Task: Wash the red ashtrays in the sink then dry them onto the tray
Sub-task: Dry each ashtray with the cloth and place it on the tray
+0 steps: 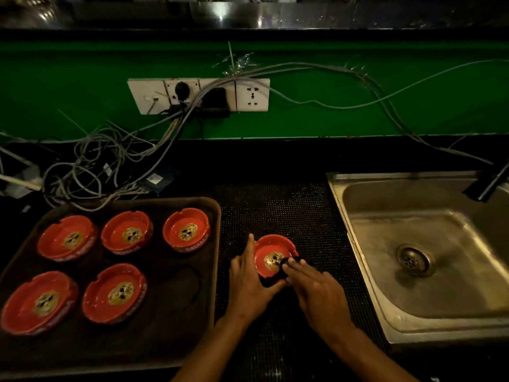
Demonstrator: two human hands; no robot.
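Both hands meet over one red ashtray [271,256] on the dark tabletop [275,210] between tray [179,326] and sink [413,244]: left hand [248,285] fingers cup its rim, right hand [316,288] fingers press what seems a dark cloth [286,264] inside. Five ashtrays [126,231] sit on the tray.

Six red ashtrays [127,232], each with a gold-and-black centre emblem; white lettering on the sides. Brown tray [176,312]. Black dotted-texture mat [275,210]. Silver-grey steel sink [413,244]. Green wall [358,125] with a white socket panel [252,95] and grey cables [110,155].
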